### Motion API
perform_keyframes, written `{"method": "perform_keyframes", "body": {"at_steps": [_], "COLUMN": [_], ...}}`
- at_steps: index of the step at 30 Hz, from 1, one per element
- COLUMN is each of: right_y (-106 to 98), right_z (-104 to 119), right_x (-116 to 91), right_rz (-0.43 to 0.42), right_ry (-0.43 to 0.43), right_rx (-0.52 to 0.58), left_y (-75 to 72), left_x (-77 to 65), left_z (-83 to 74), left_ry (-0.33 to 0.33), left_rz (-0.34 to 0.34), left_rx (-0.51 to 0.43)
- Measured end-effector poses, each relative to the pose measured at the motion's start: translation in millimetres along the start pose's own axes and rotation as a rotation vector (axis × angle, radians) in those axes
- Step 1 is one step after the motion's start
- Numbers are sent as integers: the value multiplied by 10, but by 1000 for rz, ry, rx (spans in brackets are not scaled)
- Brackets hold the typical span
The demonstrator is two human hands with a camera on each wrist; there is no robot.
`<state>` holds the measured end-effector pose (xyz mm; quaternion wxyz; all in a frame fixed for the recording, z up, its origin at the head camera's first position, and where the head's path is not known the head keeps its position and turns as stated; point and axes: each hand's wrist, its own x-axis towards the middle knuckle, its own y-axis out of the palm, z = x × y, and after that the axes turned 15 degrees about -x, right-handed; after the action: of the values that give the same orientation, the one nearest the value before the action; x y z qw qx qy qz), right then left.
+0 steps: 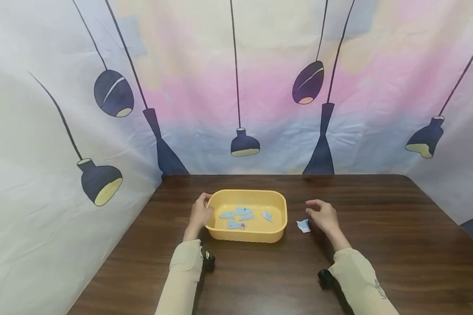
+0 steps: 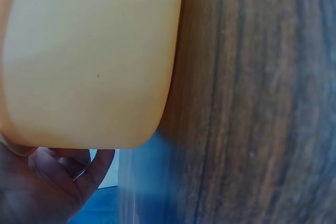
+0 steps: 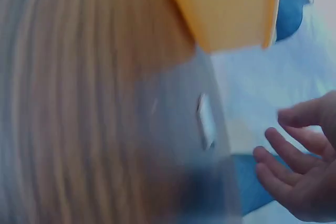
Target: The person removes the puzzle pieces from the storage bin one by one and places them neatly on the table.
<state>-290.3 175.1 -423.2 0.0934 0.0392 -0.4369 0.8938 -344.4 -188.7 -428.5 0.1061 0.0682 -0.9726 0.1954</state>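
A yellow plastic basin (image 1: pixel 246 236) stands on the table, holding several flat, irregular light-blue pieces (image 1: pixel 243 211), one with a small reddish mark. At its left end my left hand (image 1: pixel 200 213) grips the rim, thumb on the edge and fingers on the outer side. The left wrist view shows that hand (image 2: pixel 63 182) at the basin's end wall (image 2: pixel 94 66). To the right of the basin lies one more jagged piece (image 1: pixel 303 225), pale blue with white and pink. My right hand (image 1: pixel 324 215) hovers just beside it, empty, its fingers loosely bent and apart (image 3: pixel 299 166).
The dark brown wooden table (image 1: pixel 260 271) extends around the basin on all sides. Behind it hangs a pastel cloth (image 1: pixel 205 105) printed with dark lamps. A black wrist camera (image 1: pixel 326 279) sits on the right forearm, another (image 1: pixel 208 260) on the left.
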Motion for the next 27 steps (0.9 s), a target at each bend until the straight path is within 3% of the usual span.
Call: {"method": "perform_keyframes", "body": {"at_steps": [4, 10, 15, 20, 23, 27], "right_y": [1, 195, 547, 799, 874, 952], "right_z": [267, 751, 1075, 1228, 1255, 1269], "right_x": [14, 8, -1, 26, 41, 43], "right_rz": [-58, 125, 338, 523, 572, 566], "right_ry": [-29, -87, -199, -190, -178, -157], "right_rx": [124, 381, 384, 386, 372, 324], "left_y": [-17, -11, -21, -2, 9, -13], "left_x": [26, 5, 6, 2, -15, -43], "left_z": [-33, -24, -24, -34, -37, -36], "left_ry": [-2, -14, -24, -26, -29, -42], "left_rz": [0, 1, -15, -20, -22, -36], "left_rx": [-2, -36, -52, -73, -79, -78]}}
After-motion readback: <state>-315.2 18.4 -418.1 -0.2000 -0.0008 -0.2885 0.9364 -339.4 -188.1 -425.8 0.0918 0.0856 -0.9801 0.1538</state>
